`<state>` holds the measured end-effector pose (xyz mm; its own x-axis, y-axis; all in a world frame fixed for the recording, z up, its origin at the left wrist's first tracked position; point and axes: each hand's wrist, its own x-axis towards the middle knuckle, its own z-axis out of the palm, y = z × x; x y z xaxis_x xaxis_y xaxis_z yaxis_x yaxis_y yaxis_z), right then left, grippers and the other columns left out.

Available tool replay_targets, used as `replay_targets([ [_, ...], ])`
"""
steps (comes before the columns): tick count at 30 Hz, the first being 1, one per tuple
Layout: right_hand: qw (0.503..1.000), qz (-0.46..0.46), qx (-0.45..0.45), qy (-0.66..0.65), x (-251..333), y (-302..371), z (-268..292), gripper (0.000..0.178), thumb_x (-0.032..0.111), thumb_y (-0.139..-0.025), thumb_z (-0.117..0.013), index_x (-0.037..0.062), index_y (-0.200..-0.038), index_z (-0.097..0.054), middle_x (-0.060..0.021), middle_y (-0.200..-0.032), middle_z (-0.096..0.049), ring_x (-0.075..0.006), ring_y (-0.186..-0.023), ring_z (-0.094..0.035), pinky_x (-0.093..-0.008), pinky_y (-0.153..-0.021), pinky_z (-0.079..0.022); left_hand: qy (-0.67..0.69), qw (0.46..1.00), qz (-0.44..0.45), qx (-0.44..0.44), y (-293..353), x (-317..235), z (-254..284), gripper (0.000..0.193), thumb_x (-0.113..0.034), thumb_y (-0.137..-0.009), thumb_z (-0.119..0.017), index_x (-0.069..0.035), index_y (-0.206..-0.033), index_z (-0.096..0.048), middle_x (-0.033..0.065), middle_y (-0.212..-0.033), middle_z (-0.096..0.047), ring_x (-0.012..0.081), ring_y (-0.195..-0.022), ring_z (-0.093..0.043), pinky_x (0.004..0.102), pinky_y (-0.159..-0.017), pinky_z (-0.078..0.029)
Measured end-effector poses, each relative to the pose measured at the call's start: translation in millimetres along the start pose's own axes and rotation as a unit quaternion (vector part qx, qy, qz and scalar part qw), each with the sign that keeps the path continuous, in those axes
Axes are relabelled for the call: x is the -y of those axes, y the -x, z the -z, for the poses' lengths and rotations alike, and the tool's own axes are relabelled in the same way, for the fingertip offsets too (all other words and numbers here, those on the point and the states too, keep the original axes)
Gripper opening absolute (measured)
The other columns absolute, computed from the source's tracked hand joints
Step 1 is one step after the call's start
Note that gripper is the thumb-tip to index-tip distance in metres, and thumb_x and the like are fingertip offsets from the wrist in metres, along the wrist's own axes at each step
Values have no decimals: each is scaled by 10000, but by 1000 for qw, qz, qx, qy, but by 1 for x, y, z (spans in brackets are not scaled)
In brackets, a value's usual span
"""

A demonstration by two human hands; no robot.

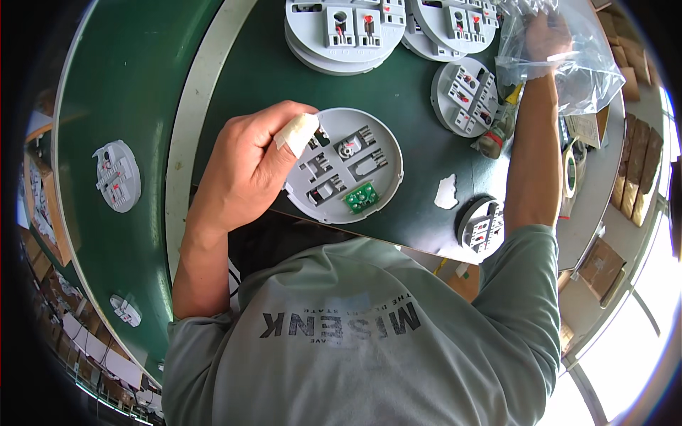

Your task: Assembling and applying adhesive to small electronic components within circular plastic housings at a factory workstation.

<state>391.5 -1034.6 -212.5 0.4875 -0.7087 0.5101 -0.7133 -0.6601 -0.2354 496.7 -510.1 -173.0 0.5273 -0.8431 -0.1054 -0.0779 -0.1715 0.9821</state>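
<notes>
My left hand (245, 167) grips the left rim of a round grey plastic housing (335, 157), with tape (297, 133) wrapped round the thumb. The housing lies tilted with its moulded slots and metal contacts facing up. Near its lower edge sits a small green circuit board (362, 197). At the far right, my right hand (547, 39) is inside a clear plastic bag (579, 78). The film and the angle hide its fingers, so what it holds, if anything, does not show.
Stacked round grey units (344, 53) stand at the back, with another unit (465, 99) nearer. A small unit (483, 227) and a white scrap (446, 192) lie on the right. Across a pale rail, a green belt (142, 78) carries a round unit (118, 176). A tape roll (569, 172) is beside my right arm.
</notes>
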Motion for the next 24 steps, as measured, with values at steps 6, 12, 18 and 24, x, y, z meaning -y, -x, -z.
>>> replay_targets([
  [6,999,3,-8,46,-28,-7,-12,486,484,-882,-712,116,-1186,-806,-202,-1088,-794,-398,-1046,-755,-470,-959,-561,-13,1000,8,23,-8,-4,3,263,-218,-1101,-608,35,-1117,-677,97,-751,-618,151,-644,-524,315,-612,-457],
  [12,993,85,-27,73,15,6,-32,353,394,-993,-588,152,-1132,-806,-213,-1114,-780,-364,-1015,-766,-492,-863,-604,-3,1000,13,-10,-2,4,0,241,-206,-1076,-636,26,-1116,-684,143,-766,-651,209,-648,-601,339,-644,-499],
  [18,932,131,-17,337,-225,-50,-27,475,472,-969,-619,96,-1225,-758,-214,-1256,-739,-418,-1059,-742,-572,-816,-606,-144,972,-143,-119,-32,1,35,260,-41,-933,-664,25,-1183,-694,197,-1019,-746,351,-862,-721,388,-781,-572],
  [24,991,74,-34,110,-145,-36,-75,512,456,-987,-570,21,-1205,-732,-300,-1073,-741,-528,-955,-709,-623,-819,-540,-485,723,-108,-480,-8,-19,100,347,-44,-855,-723,-27,-1202,-718,178,-1049,-740,387,-1015,-709,470,-889,-555],
])
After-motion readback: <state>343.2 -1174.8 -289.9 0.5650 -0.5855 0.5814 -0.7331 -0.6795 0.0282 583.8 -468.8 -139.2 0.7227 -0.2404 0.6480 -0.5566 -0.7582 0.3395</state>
